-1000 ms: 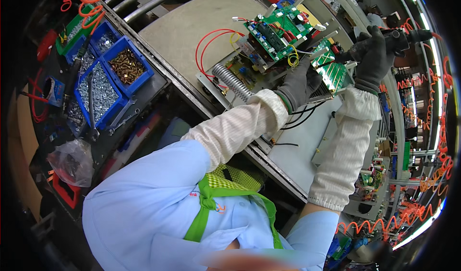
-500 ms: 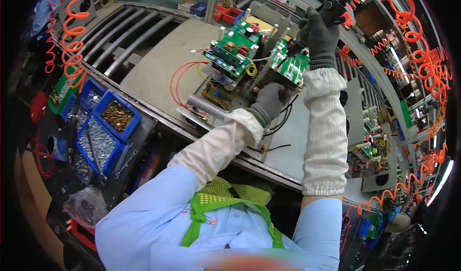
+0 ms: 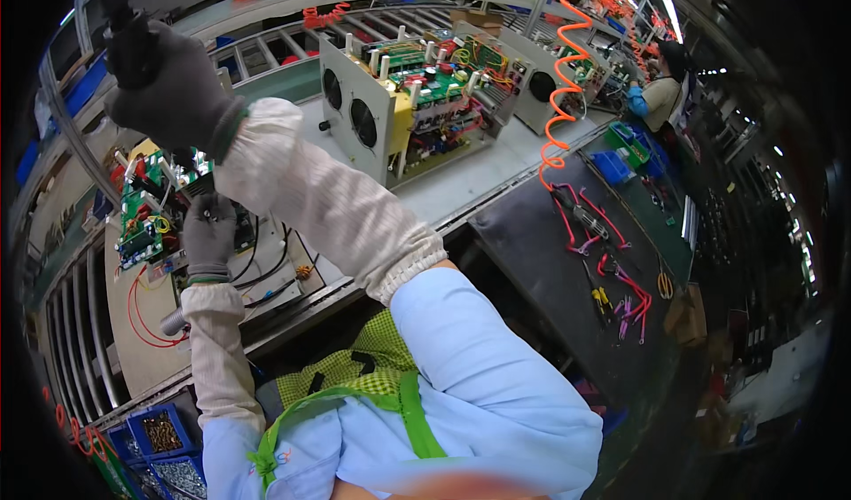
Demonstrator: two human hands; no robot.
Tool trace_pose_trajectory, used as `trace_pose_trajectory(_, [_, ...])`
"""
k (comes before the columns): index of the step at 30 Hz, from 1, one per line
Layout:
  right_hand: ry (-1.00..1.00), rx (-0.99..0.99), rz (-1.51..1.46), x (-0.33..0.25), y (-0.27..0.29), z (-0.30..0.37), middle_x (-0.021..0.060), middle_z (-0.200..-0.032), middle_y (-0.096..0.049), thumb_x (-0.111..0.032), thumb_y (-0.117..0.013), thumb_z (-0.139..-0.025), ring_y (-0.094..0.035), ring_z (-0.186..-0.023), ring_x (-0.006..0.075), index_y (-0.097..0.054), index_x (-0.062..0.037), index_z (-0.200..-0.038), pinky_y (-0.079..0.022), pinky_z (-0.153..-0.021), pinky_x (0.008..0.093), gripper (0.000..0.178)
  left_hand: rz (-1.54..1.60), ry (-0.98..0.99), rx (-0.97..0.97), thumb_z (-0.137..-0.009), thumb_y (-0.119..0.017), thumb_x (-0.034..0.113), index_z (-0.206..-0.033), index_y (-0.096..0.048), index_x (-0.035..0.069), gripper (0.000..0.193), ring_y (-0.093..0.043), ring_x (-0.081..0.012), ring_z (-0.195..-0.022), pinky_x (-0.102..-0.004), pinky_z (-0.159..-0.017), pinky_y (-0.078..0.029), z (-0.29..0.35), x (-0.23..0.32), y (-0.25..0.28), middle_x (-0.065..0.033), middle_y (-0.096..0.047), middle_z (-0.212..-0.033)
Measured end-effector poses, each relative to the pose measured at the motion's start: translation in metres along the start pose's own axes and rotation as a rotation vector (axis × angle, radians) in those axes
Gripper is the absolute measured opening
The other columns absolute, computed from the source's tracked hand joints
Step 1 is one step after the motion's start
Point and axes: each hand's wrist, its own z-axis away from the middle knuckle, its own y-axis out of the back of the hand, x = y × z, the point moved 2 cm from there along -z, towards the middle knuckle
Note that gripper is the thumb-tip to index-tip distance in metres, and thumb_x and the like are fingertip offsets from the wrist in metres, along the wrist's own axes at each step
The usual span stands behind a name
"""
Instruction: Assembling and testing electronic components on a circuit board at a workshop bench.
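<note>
My right hand, in a dark grey glove, is closed around a black power screwdriver held upright at the upper left. Below it stands an open electronic unit with a green circuit board, white posts and coloured wires. My left hand, also gloved, is beside the unit with its fingers curled. Small dark bits show at its fingers, too small to name. Black cables lie just right of that hand. My right hand and sleeve hide part of the unit.
Another open unit with two black fans stands on the bench to the right. An orange coiled hose hangs before a dark side table with a tool and red leads. Blue screw bins are lower left. A co-worker stands far right.
My view has swung right, so the unit and both hands now appear farther left. The fan unit and dark side table have come into fuller view. The screwdriver remains in my right hand.
</note>
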Motion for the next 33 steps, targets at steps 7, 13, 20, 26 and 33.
trace_pose_trajectory(7, [-0.386, -0.169, 0.380, 0.024, 0.060, 0.122, 0.0095, -0.086, -0.065, -0.012, -0.073, -0.066, -0.063, -0.080, 0.0162, -0.057, -0.0033, -0.106, -0.051, -0.074, 0.0297, 0.044, -0.429, -0.159, -0.152, -0.091, -0.057, 0.007, -0.121, -0.054, -0.002, 0.031, -0.058, -0.0140, -0.100, -0.0255, -0.085, -0.048, 0.058, 0.073, -0.075, -0.0095, -0.062, -0.110])
trace_pose_trajectory(13, [-0.514, -0.129, 0.192, 0.032, 0.084, 0.187, 0.0034, -0.091, -0.063, 0.003, -0.067, -0.074, -0.062, -0.083, 0.0094, -0.051, -0.0047, -0.121, -0.052, -0.072, 0.0248, 0.050, 0.125, 0.045, -0.135, -0.074, -0.067, -0.003, -0.105, -0.052, -0.001, 0.035, -0.061, -0.0141, -0.093, -0.0283, -0.080, -0.051, 0.062, 0.029, -0.091, -0.0078, -0.061, -0.100])
trace_pose_trajectory(20, [-0.553, -0.135, 0.426, 0.028, 0.111, 0.203, 0.0049, -0.099, -0.064, -0.001, -0.070, -0.077, -0.064, -0.087, 0.0134, -0.050, -0.0027, -0.121, -0.053, -0.077, 0.0272, 0.049, 0.515, 0.165, -0.231, -0.092, -0.054, 0.034, -0.117, -0.048, 0.003, 0.040, -0.056, -0.0259, -0.103, -0.0381, -0.089, -0.046, 0.079, 0.004, -0.136, -0.0130, -0.058, -0.109])
trace_pose_trajectory(26, [-0.341, -0.151, 0.668, 0.043, 0.114, 0.223, 0.0179, -0.099, -0.060, -0.012, -0.069, -0.073, -0.061, -0.092, 0.0361, -0.056, -0.0060, -0.107, -0.050, -0.082, 0.0379, 0.037, 0.485, 0.355, -0.050, -0.097, -0.046, 0.043, -0.116, -0.056, 0.014, 0.036, -0.059, -0.0172, -0.096, -0.0322, -0.086, -0.048, 0.085, -0.014, -0.130, -0.0027, -0.060, -0.105])
trace_pose_trajectory(33, [-0.491, 0.033, 0.704, 0.032, 0.142, 0.232, 0.0186, -0.091, -0.061, -0.012, -0.067, -0.069, -0.062, -0.087, 0.0355, -0.053, -0.0021, -0.109, -0.050, -0.077, 0.0392, 0.043, -0.496, 0.111, -0.373, -0.086, -0.060, -0.004, -0.124, -0.051, -0.001, 0.039, -0.059, -0.0138, -0.101, -0.0282, -0.087, -0.047, 0.078, -0.049, -0.106, -0.0112, -0.060, -0.112])
